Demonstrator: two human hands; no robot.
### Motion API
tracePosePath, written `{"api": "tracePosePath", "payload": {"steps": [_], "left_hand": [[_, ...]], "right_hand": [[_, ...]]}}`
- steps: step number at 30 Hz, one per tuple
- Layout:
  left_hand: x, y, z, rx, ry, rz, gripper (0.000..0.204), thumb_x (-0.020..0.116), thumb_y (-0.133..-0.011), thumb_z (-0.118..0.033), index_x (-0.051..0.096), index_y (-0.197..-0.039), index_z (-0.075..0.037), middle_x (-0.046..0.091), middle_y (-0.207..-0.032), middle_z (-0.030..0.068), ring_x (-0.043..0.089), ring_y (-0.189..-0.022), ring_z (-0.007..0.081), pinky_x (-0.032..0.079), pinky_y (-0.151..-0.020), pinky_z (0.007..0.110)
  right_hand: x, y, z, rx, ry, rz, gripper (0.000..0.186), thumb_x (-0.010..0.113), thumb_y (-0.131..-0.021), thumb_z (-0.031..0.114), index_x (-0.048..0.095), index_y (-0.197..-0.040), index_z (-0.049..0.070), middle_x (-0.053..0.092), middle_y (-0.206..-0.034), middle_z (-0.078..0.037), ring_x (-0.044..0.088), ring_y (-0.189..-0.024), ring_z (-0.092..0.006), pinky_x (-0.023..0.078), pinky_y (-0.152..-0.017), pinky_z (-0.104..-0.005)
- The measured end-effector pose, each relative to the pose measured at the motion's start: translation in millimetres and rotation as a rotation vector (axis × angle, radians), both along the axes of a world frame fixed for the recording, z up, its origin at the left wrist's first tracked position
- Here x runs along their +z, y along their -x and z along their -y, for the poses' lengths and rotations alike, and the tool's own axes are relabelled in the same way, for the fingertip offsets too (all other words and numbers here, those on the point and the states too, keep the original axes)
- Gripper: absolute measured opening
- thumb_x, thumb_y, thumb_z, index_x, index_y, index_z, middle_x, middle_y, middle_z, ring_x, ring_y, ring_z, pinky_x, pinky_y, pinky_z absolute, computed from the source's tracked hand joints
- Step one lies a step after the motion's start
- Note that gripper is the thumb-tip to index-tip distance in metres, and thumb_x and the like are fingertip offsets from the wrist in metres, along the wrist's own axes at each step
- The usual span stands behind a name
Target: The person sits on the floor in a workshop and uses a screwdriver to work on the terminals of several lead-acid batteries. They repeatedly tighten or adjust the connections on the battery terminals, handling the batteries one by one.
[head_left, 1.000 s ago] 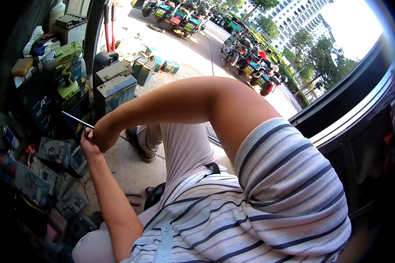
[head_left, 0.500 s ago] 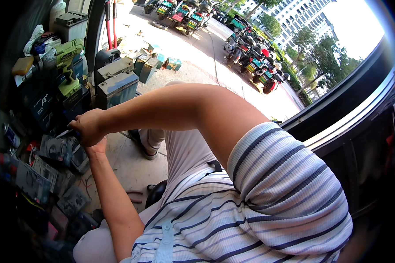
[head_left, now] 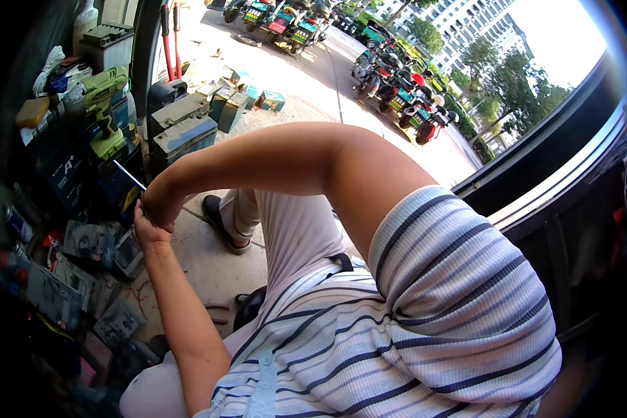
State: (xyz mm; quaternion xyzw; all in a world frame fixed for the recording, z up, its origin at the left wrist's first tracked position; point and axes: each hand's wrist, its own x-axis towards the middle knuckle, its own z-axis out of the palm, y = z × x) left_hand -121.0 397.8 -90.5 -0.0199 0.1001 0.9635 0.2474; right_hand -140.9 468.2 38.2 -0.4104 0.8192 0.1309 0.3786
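Observation:
My right hand [head_left: 164, 200] reaches across from the right, its fingers curled and turned away. From it a slim metal rod [head_left: 128, 174] sticks out up and to the left; whatever handle it has is hidden. Just below and touching it is my left hand [head_left: 148, 228], palm turned up, closed, with most fingers behind the right hand. What lies between the two hands cannot be made out. Beyond the rod's tip stands a yellow-green cordless drill [head_left: 106, 115] among dark boxes. Close to the left hand lie plastic cases [head_left: 89, 240] of small parts.
Grey batteries [head_left: 185, 139] stand in the doorway, with smaller ones [head_left: 228, 108] behind. Red-handled long tools [head_left: 177, 42] lean at the frame. Pliers [head_left: 217, 313] lie on the floor [head_left: 195, 261] by a black round seat [head_left: 251, 310]. Outside, parked scooters [head_left: 404, 90] line the pavement.
My right hand has turned and shifted slightly right and down. The rod, low at the fingers before, now points up and left. The left hand has stayed nearly in place.

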Motion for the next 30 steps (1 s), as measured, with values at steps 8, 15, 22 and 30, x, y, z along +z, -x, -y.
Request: {"api": "tracePosePath", "payload": {"steps": [8, 15, 22, 30], "left_hand": [[-37.4, 22.4, 6.9, 0.178, -0.089, -0.030, 0.037, 0.036, -0.092, -0.039, 0.054, -0.091, -0.007, 0.059, -0.079, 0.0085, 0.056, -0.064, 0.0160, 0.045, -0.058, 0.027], [-27.2, 21.1, 5.1, 0.253, -0.555, 0.190, 0.028, 0.056, -0.086, -0.028, 0.053, -0.095, -0.002, 0.060, -0.085, 0.0033, 0.057, -0.065, 0.0088, 0.041, -0.052, 0.020], [0.6, 0.7, -12.9, 0.210, -0.566, 0.284, 0.021, 0.050, -0.089, -0.022, 0.053, -0.095, -0.002, 0.060, -0.084, 0.0025, 0.059, -0.064, 0.0104, 0.042, -0.051, 0.021], [26.4, 0.2, -6.5, 0.379, -0.201, 0.386, 0.017, 0.050, -0.086, -0.018, 0.057, -0.084, -0.003, 0.059, -0.077, 0.0038, 0.051, -0.057, 0.0127, 0.044, -0.059, 0.027]], "right_hand": [[5.2, 1.8, -2.1, -0.102, 0.068, 0.048, 0.025, 0.049, -0.081, 0.023, 0.064, -0.083, 0.004, 0.061, -0.085, -0.009, 0.059, -0.075, -0.0215, 0.049, -0.065, -0.0368], [16.7, 13.5, -18.0, -0.381, 0.081, 0.032, 0.025, 0.050, -0.078, 0.023, 0.064, -0.079, 0.003, 0.062, -0.079, -0.010, 0.060, -0.067, -0.0214, 0.050, -0.060, -0.0372], [51.4, 5.1, 13.0, -0.441, 0.051, -0.461, 0.034, 0.049, -0.079, 0.034, 0.066, -0.084, 0.005, 0.063, -0.083, -0.011, 0.062, -0.074, -0.0225, 0.051, -0.066, -0.0380], [75.8, -25.3, 55.5, -0.479, 0.235, -0.248, 0.042, 0.056, -0.078, 0.041, 0.063, -0.109, 0.013, 0.062, -0.106, -0.009, 0.058, -0.094, -0.0213, 0.047, -0.082, -0.0343]]}}
